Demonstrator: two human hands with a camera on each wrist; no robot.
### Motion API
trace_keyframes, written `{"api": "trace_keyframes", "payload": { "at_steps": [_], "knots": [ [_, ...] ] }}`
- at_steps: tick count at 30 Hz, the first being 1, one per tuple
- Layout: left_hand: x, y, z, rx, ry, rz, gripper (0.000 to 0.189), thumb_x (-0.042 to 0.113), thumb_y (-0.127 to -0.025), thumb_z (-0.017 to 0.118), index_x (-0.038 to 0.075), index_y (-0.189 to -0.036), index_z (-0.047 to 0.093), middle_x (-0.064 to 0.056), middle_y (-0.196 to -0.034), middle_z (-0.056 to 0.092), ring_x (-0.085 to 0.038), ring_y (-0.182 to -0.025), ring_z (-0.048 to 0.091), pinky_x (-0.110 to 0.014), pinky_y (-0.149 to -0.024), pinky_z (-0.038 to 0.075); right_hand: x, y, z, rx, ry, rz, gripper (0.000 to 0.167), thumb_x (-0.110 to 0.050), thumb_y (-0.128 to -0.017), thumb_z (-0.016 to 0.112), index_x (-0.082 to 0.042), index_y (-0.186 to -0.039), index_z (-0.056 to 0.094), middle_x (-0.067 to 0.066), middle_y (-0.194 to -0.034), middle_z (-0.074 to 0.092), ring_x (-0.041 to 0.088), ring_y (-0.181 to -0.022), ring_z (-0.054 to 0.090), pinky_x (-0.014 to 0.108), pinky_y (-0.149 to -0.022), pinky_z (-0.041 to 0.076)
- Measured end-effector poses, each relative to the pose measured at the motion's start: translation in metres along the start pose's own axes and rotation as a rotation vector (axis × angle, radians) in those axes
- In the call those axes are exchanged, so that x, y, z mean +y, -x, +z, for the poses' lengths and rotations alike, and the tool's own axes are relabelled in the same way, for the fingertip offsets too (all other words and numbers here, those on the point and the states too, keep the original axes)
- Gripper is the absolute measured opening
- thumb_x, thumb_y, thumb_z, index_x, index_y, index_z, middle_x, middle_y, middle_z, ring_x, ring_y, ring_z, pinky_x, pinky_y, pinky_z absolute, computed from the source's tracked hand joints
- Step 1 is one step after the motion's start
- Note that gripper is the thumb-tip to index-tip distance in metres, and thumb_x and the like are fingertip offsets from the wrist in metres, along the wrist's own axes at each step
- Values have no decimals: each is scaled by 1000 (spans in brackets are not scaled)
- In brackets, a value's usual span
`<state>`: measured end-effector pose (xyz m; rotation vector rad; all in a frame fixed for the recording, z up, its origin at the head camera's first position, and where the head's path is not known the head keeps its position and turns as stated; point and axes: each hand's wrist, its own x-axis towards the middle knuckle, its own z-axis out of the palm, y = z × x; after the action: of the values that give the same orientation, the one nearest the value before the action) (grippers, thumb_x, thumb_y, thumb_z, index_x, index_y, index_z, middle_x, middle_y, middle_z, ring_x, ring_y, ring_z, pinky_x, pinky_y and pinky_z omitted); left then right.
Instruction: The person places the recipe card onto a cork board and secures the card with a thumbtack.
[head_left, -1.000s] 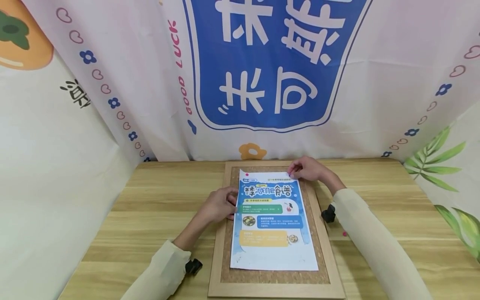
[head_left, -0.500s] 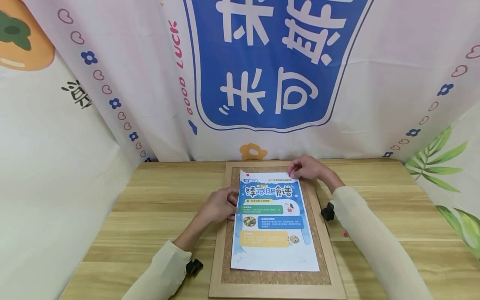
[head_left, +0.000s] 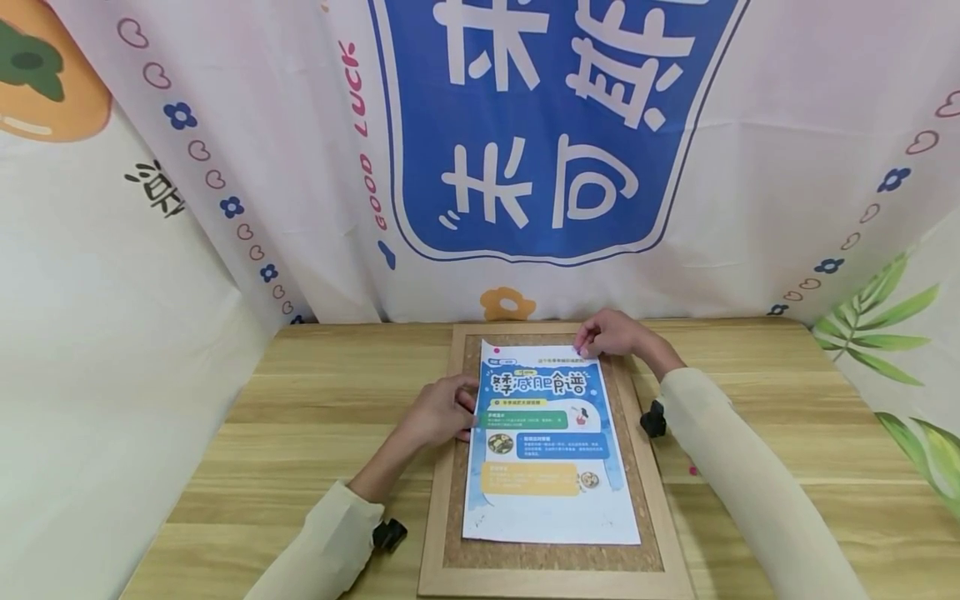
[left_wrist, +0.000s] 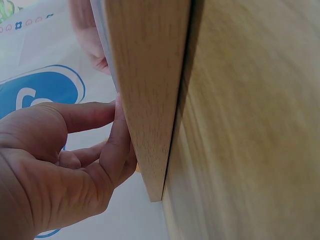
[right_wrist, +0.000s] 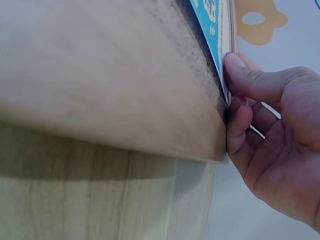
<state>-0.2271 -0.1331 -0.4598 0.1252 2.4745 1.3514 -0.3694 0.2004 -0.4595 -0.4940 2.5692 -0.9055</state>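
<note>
A printed poster sheet (head_left: pixel 551 517) with blue, green and orange panels lies on a wood-framed cork board (head_left: pixel 555 581). My left hand (head_left: pixel 444 410) is at the sheet's left edge; in the left wrist view the thumb and index finger of that hand (left_wrist: pixel 65 155) pinch the edge beside the frame's side. At the top right corner my right hand (head_left: pixel 611 333) holds a small purple pushpin (right_wrist: pixel 228 55), its thumb over the sheet and its other fingers curled against the frame. A pink pushpin (head_left: pixel 497 351) sits in the top left corner. The pin's point is hidden.
The board rests on a wood-grain table (head_left: pixel 315 417). Another small pink pin (head_left: pixel 693 471) lies beside my right forearm. A printed cloth backdrop (head_left: pixel 540 292) hangs right behind the table's back edge.
Both hands stay at the same places on the sheet, with only a slight shift in the right hand and wrist. The whole view has drifted slightly.
</note>
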Motion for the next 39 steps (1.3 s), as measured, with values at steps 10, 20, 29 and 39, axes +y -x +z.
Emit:
{"api": "trace_keyframes", "payload": {
  "at_steps": [10, 20, 29, 39],
  "knots": [
    [-2, 0, -1, -3, 0, 12, 53, -11, -93, 71, 1, -143, 62, -15, -99, 66, -21, -77, 71, -32, -62, 67, 1, -6, 1, 26, 18, -1, 11, -6, -95, 73, -4, -104, 80, 7, -91, 74, 21, -88, 61, 30, -81, 49],
    [-2, 1, -1, -5, 6, 10, 53, -10, -92, 71, 2, -143, 62, -15, -99, 66, -21, -77, 70, -30, -61, 66, -7, -8, -2, -19, 51, 26, 9, -7, -95, 74, -6, -102, 80, 8, -92, 72, 23, -92, 60, 33, -84, 49],
    [-2, 1, -1, 2, 10, 10, 53, -11, -92, 71, 2, -143, 62, -14, -99, 65, -21, -77, 70, -30, -61, 66, -9, -14, -6, -46, 78, 54, 8, -6, -93, 76, -9, -98, 81, 6, -90, 73, 23, -88, 62, 30, -79, 50],
    [-3, 2, 0, 9, 1, 8, 53, -12, -92, 71, 1, -143, 62, -14, -98, 65, -22, -76, 69, -31, -61, 66, -7, -15, -5, -30, 59, 41, 8, -6, -92, 78, -9, -99, 82, 6, -90, 74, 22, -88, 62, 28, -78, 50]
  ]
}}
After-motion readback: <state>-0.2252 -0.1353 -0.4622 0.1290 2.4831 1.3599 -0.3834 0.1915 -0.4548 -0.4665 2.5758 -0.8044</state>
